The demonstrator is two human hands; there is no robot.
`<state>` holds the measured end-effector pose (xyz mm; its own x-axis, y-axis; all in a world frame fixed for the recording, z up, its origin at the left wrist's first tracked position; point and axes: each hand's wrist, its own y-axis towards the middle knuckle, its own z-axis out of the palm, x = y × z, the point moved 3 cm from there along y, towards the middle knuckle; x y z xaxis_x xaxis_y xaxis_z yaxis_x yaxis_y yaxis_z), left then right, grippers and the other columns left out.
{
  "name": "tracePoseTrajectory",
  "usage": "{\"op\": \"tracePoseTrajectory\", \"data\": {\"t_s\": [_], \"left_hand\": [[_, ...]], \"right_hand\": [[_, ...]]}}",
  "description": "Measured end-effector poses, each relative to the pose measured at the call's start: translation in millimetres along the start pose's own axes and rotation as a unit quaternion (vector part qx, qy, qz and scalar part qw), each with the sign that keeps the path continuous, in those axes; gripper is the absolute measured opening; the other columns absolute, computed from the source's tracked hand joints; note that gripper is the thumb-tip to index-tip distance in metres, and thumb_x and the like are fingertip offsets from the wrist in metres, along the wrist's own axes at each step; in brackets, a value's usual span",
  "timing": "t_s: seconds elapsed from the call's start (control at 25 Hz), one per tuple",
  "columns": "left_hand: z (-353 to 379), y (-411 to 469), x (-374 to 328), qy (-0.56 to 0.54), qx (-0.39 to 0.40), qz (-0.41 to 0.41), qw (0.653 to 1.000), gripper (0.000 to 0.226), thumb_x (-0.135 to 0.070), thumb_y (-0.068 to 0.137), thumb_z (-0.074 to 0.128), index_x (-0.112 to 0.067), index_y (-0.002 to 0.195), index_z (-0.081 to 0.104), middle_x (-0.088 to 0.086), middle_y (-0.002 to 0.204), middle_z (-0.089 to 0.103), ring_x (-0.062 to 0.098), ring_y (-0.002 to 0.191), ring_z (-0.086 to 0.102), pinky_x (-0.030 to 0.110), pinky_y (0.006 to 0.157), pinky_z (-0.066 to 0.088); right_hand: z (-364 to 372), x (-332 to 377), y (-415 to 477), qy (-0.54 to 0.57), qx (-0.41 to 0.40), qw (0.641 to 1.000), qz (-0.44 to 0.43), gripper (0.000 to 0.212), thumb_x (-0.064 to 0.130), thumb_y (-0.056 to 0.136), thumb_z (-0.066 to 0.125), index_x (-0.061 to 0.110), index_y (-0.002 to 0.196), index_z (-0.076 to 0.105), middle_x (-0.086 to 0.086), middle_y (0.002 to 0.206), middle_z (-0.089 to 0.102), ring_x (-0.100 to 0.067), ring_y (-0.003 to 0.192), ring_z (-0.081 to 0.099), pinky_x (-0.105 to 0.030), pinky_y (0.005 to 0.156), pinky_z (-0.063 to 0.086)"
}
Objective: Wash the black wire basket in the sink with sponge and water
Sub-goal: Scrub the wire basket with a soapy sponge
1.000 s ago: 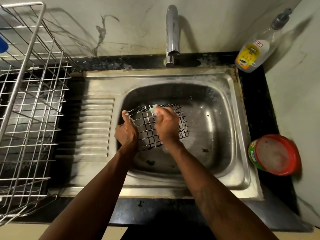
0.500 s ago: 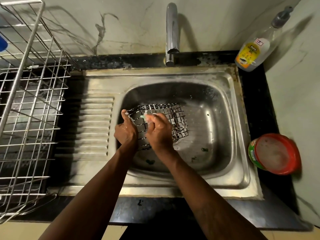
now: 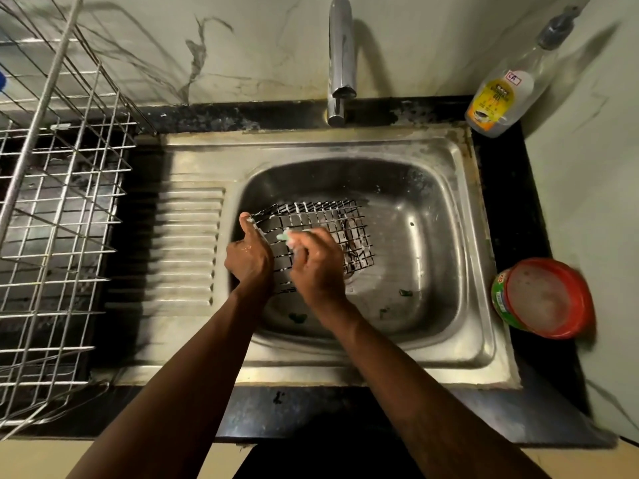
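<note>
A: Where is the basket?
B: The black wire basket (image 3: pixel 325 219) is inside the sink (image 3: pixel 311 146), in the left half of the bowl. It is tipped up on edge, with white suds along the wires.

A: Hands?
B: The left hand (image 3: pixel 247 257) grips the basket's left edge, thumb raised against the corner. The right hand (image 3: pixel 316 267) has its fingers curled round a pale green sponge (image 3: pixel 285 235), pressed on the mesh just beside the left hand.

A: Water?
B: The tap (image 3: pixel 340 57) stands behind the sink. I cannot tell whether it is running.

A: Surroundings?
B: A soap bottle (image 3: pixel 498 98) stands at the sink's back right corner and a red tub (image 3: pixel 546 299) sits right of the sink. A steel wire rack (image 3: pixel 62 188) is left of the sink, past the ribbed drainer. All of this sits on the dark desk (image 3: pixel 518 420). There are small green scraps on the sink floor.
</note>
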<state>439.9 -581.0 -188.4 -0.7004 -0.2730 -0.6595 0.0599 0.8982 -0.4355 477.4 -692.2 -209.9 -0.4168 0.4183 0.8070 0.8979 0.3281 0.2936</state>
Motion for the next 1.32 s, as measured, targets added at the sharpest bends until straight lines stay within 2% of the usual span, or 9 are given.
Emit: {"op": "tracePoseTrajectory", "data": {"t_s": [0.12,0.32,0.44,0.56,0.72,0.88,1.08,1.2,1.32], "left_hand": [[1,2,4,-0.017,-0.004,-0.016,1.000,0.083,-0.071,0.095,0.038,0.004,0.120,0.065,0.027,0.129,0.061,0.041,0.121,0.055,0.038,0.100,0.043],[3,4,5,-0.026,-0.009,-0.020,0.999,0.083,-0.070,0.095,0.039,0.005,0.120,0.064,0.027,0.127,0.062,0.041,0.120,0.057,0.039,0.100,0.044],[3,4,6,-0.020,-0.007,-0.010,1.000,0.087,-0.072,0.094,0.038,0.006,0.121,0.063,0.028,0.129,0.061,0.043,0.121,0.055,0.040,0.103,0.043],[5,9,6,-0.023,-0.010,-0.008,1.000,0.088,-0.073,0.094,0.037,0.006,0.122,0.063,0.028,0.128,0.061,0.043,0.122,0.055,0.040,0.103,0.043],[3,5,2,0.007,-0.004,0.007,1.000,0.083,-0.067,0.099,0.034,0.007,0.120,0.064,0.029,0.127,0.062,0.042,0.122,0.054,0.039,0.100,0.041],[3,4,6,-0.007,-0.007,0.007,1.000,0.083,-0.067,0.098,0.037,0.008,0.118,0.065,0.028,0.125,0.063,0.042,0.119,0.057,0.039,0.098,0.044],[7,11,12,-0.011,-0.019,0.001,1.000,0.081,-0.070,0.095,0.040,0.003,0.115,0.067,0.025,0.120,0.066,0.040,0.114,0.060,0.039,0.095,0.046],[8,14,10,-0.008,-0.021,0.008,1.000,0.082,-0.070,0.095,0.039,0.005,0.114,0.067,0.027,0.120,0.066,0.041,0.115,0.060,0.041,0.096,0.046],[8,17,11,0.012,-0.019,0.010,1.000,0.083,-0.070,0.096,0.038,0.005,0.117,0.066,0.027,0.123,0.064,0.041,0.118,0.058,0.041,0.099,0.044]], "right_hand": [[-13,-29,9,-0.010,0.001,1.000,-0.028,0.024,-0.007,0.087,0.059,0.004,0.099,0.077,-0.010,0.089,0.068,-0.016,0.079,0.060,-0.017,0.073,0.048],[-41,-129,40,-0.118,-0.001,0.970,0.213,0.023,-0.006,0.085,0.059,0.003,0.098,0.077,-0.015,0.094,0.075,-0.027,0.083,0.071,-0.018,0.074,0.045],[-43,-129,38,-0.124,-0.007,0.953,0.275,0.025,-0.004,0.086,0.059,0.005,0.100,0.077,-0.014,0.099,0.076,-0.027,0.090,0.072,-0.014,0.073,0.040],[-32,-80,14,-0.079,-0.008,0.986,0.148,0.021,-0.005,0.088,0.059,0.003,0.101,0.074,-0.014,0.094,0.072,-0.024,0.081,0.068,-0.001,0.067,0.038],[-7,9,-20,0.001,0.006,1.000,-0.024,0.022,-0.005,0.089,0.060,0.004,0.099,0.076,-0.011,0.089,0.068,-0.021,0.079,0.062,-0.024,0.073,0.049],[-34,-59,-5,-0.051,-0.031,0.992,0.113,0.020,-0.006,0.087,0.060,0.004,0.096,0.076,-0.013,0.088,0.072,-0.021,0.077,0.067,-0.018,0.067,0.053],[-49,-117,17,-0.138,0.008,0.957,0.255,0.019,-0.001,0.090,0.062,0.005,0.101,0.077,-0.011,0.099,0.076,-0.019,0.086,0.070,-0.003,0.067,0.034],[-37,-65,-3,-0.079,-0.012,0.981,0.176,0.018,-0.008,0.085,0.064,0.003,0.095,0.075,-0.011,0.091,0.074,-0.016,0.079,0.067,0.004,0.064,0.033],[-15,6,-35,-0.017,-0.009,0.999,0.033,0.017,-0.008,0.086,0.063,0.002,0.094,0.075,-0.012,0.087,0.070,-0.016,0.077,0.060,-0.010,0.072,0.041]]}}
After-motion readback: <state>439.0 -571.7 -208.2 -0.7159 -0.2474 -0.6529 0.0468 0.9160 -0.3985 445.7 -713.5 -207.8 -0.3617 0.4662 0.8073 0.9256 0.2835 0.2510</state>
